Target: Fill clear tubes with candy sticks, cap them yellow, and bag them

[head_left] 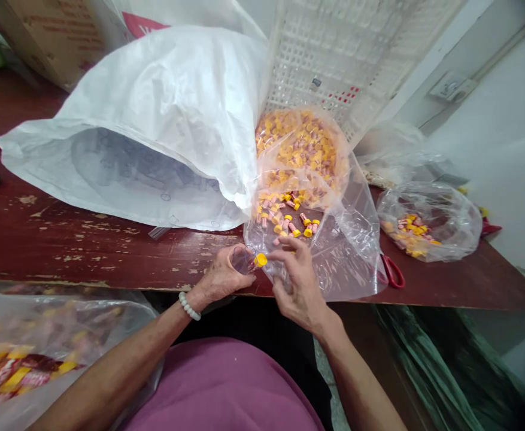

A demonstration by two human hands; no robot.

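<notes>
My left hand is closed around a small clear tube at the table's front edge. My right hand pinches a yellow cap against the tube's end. Both hands meet just in front of a clear plastic bag lying open on the dark red table. Inside that bag lie several small pink pieces with yellow caps. A white bead bracelet sits on my left wrist.
A large white woven sack lies open at the left. A white plastic crate leans at the back. A second clear bag of capped pieces rests at the right, with red-handled scissors beside it. A bag of packets hangs at lower left.
</notes>
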